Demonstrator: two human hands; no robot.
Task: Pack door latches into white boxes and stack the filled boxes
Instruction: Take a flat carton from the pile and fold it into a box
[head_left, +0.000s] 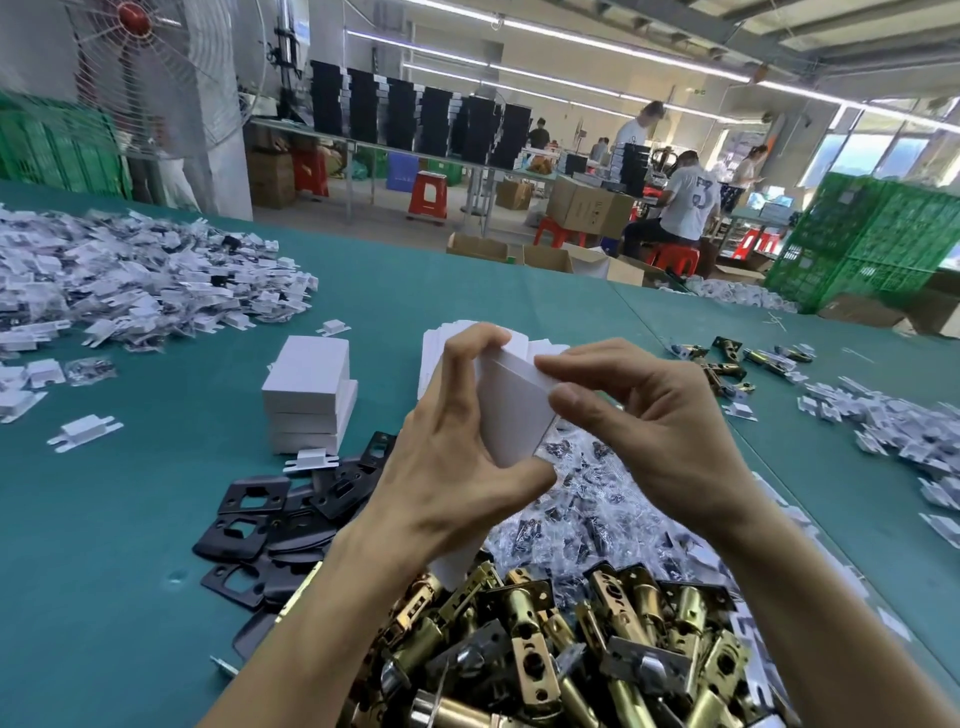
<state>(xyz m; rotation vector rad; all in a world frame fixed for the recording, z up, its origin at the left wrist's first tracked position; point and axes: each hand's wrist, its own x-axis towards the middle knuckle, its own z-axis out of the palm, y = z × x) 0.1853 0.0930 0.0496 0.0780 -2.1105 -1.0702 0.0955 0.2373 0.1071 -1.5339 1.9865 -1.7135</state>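
Table (130, 519): a wide green table that carries all the parts.
White packets (130, 280): a big heap at the far left of the table, with some pieces scattered near its edge.
Door latches (545, 639): a heap of brass-coloured latches at the near edge of the table, just under the two forearms. A few more latches (727, 364) lie apart at the right.
Screw bags (587, 499): clear small bags with dark screws, piled between the latch heap and the hands.
Black plates (270, 514): flat black plates lying over each other, left of the left forearm.
Stack of white boxes (309, 395): closed boxes piled one on another, standing left of the hands and behind the black plates.
Flat cartons (434, 358): white sheets partly hidden behind the left hand.
Left hand (452, 467): it grips the box, fingers curled over the top edge and thumb under the lower corner.
Right hand (639, 431): thumb and forefinger pinch the right side of the same box.
White box (511, 405): held up between both hands, above the screw bags, tilted, not touching the table.
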